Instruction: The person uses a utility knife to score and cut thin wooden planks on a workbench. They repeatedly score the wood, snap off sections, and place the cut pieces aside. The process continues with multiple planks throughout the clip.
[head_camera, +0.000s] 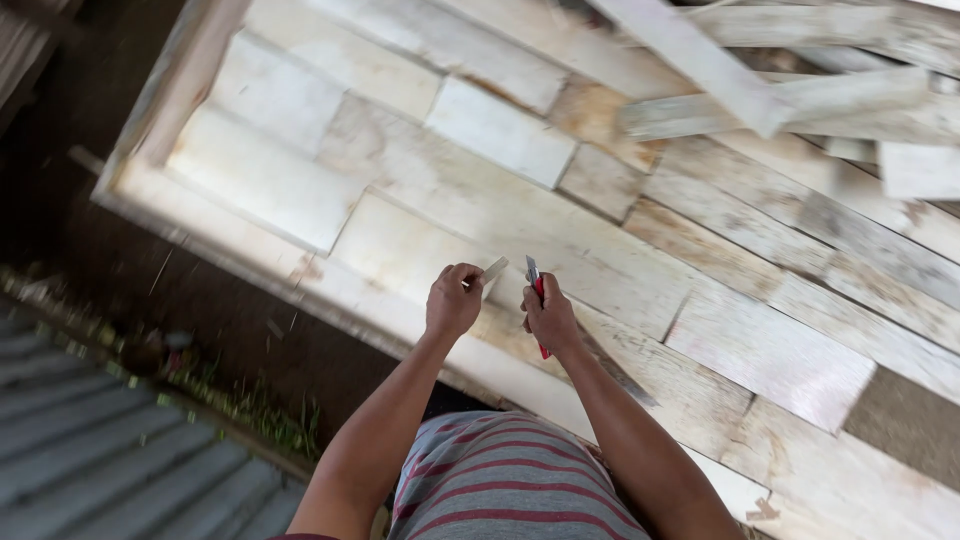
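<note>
Your left hand (453, 300) pinches small wood sliver (494, 270); right hand (549, 318) at its 3 o'clock grips red knife (538, 290). Trimming step; next cut needs steady blade.

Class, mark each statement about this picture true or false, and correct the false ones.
1. The right hand holds a red-handled utility knife. True.
2. The left hand is empty. False: it holds a small pale strip.
3. The hands work above a surface of pale wooden planks. True.
4. The person wears a plain white shirt. False: the shirt is grey with red stripes.
</note>
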